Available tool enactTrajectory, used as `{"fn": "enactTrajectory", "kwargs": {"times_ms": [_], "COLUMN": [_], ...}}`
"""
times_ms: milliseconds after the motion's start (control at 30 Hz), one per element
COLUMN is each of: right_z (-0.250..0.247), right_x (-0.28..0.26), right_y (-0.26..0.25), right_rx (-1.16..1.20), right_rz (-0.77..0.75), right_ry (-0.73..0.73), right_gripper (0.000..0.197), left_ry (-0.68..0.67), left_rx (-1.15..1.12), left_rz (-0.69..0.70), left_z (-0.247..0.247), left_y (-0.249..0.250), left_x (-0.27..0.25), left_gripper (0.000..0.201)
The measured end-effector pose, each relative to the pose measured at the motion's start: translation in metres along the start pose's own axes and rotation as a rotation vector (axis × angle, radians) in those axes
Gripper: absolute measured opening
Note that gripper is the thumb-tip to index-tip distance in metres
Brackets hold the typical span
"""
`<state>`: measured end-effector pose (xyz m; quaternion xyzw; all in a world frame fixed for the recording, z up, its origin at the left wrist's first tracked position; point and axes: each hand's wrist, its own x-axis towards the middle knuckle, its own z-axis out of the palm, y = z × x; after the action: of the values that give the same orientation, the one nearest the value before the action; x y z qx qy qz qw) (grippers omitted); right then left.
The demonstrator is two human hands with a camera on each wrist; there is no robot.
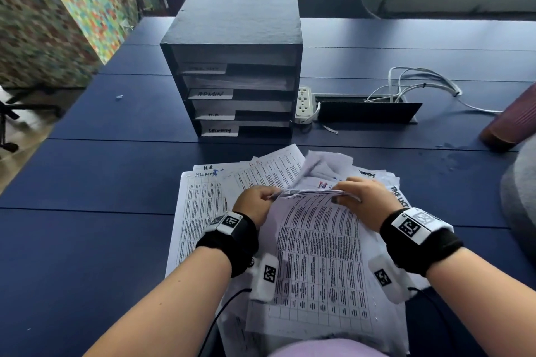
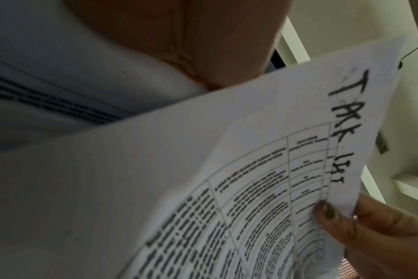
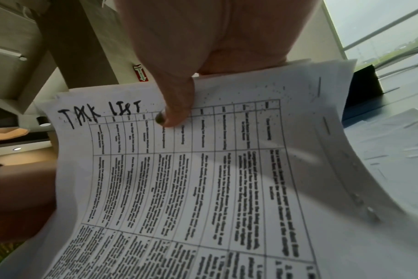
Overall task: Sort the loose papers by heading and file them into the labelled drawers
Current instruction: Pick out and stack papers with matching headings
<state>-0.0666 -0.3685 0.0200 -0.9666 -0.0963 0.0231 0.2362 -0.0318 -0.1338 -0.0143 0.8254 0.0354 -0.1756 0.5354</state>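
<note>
Both hands gripped one printed sheet (image 1: pixel 316 255) by its far edge above the loose paper pile (image 1: pixel 203 211) on the near part of the blue table (image 1: pixel 87 182). The left hand (image 1: pixel 255 200) pinched the left corner; the right hand (image 1: pixel 359 197) curled its fingers over the right, thumb (image 3: pixel 172 113) pressing beside the handwritten heading. The labelled drawer unit (image 1: pixel 235 66) stood farther away, well apart.

Dim, soft daylight; wrist views blurred (edges bowed); head view smeared at left.
</note>
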Motion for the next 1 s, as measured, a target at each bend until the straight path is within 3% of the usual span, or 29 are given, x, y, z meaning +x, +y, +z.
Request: {"fn": "enactTrajectory", "kwargs": {"times_ms": [67,133,200,300,400,567,667,767,900,1000], "right_z": [-0.001,-0.002,-0.002,-0.004,-0.004,-0.01,-0.015,-0.018,-0.025,-0.028], "right_x": [0.0,0.0,-0.001,-0.003,-0.005,-0.004,-0.007,-0.008,0.0,0.007], "right_y": [0.0,0.001,0.0,-0.001,-0.004,0.0,0.002,-0.001,-0.001,-0.001], "right_rx": [0.035,0.054,0.04,0.034,0.016,-0.058,-0.136,-0.157,-0.056,-0.031], "right_rz": [0.066,0.099,0.089,0.071,0.062,0.134,0.152,0.193,0.309,0.354], "right_ry": [-0.012,-0.017,-0.014,-0.007,-0.051,-0.048,0.001,0.011,-0.022,-0.066], "right_gripper": [0.022,0.024,0.023,0.022,0.019,0.014,0.012,0.01,0.015,0.029], "left_ry": [-0.07,-0.115,-0.127,-0.152,-0.09,0.014,0.017,0.026,0.036,0.126], "left_rx": [-0.108,-0.135,-0.112,-0.125,0.049,0.193,0.362,0.394,0.468,0.573], "left_rz": [-0.033,-0.02,0.016,0.03,0.01,-0.089,-0.084,-0.098,-0.101,-0.097], "left_z": [0.0,0.0,-0.002,-0.002,-0.002,-0.006,-0.011,-0.015,-0.028,-0.041], "left_y": [0.003,0.005,0.007,0.011,0.008,-0.002,-0.006,-0.009,-0.013,-0.01], "left_x": [-0.008,-0.015,-0.021,-0.025,-0.018,-0.006,-0.002,-0.001,0.0,0.0], "left_gripper": [0.011,0.022,0.03,0.024,0.037,0.019,0.026,0.03,0.037,0.035]}}
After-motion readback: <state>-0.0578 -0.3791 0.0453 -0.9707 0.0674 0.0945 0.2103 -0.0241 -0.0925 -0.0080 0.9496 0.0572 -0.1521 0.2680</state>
